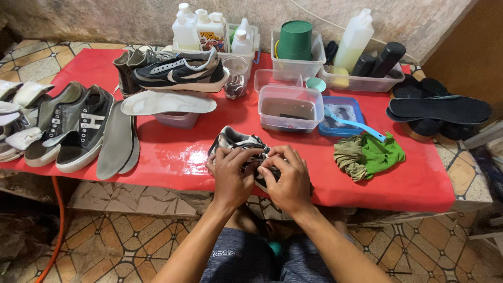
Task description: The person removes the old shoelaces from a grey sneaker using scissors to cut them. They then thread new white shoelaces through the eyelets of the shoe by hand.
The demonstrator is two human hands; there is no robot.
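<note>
Both hands meet over a grey sneaker (236, 142) that lies at the near edge of the red table (173, 157), its heel end poking out to the left beyond the knuckles. The left hand (230, 173) has its fingers (242, 153) curled and close together, tips pressed down onto the top of the shoe. The right hand (290, 181) mirrors it, fingers bent and bunched, the tips gripping the shoe's upper just beside the left hand's; what exactly is pinched between them cannot be made out. Behind the shoe stands a clear tub (290, 107) of murky water, with a blue brush (356, 126) near it and green rags (369, 154) to the right. Pairs of shoes (73, 126) and loose insoles (118, 141) lie to the left.
</note>
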